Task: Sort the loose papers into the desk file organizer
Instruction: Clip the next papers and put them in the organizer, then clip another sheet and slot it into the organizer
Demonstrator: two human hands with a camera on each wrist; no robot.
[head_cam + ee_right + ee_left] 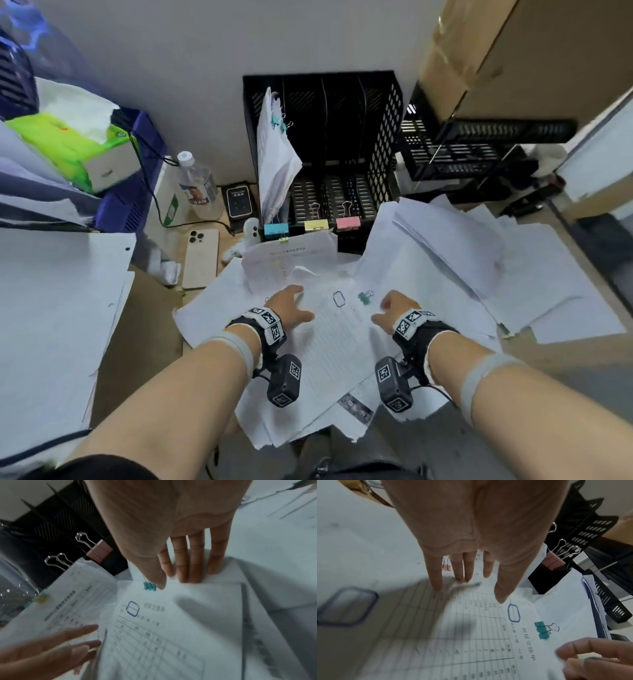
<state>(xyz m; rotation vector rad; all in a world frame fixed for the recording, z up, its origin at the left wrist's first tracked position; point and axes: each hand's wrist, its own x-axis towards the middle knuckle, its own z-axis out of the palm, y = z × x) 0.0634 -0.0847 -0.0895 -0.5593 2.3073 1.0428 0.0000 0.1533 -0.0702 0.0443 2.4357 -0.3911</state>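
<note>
The black file organizer (383,144) stands against the wall, with one clipped bundle of papers (274,161) leaning in its leftmost slot. Blue, yellow and pink binder clips (315,224) sit on its front rail. On the paper heap before it lies a table-printed sheet (339,335) with a blue stamp and a green binder clip (364,297). My left hand (294,308) has straight, spread fingers touching the sheet's left edge (479,635). My right hand (387,311) lies with straight fingers at the far right corner, thumb beside the green clip (149,586).
More loose sheets (479,260) spread to the right and a white stack (51,308) lies at left. A phone (200,258), a water bottle (197,185) and a tissue box (75,144) crowd the left. Black trays (462,150) and a cardboard box (513,51) stand at right.
</note>
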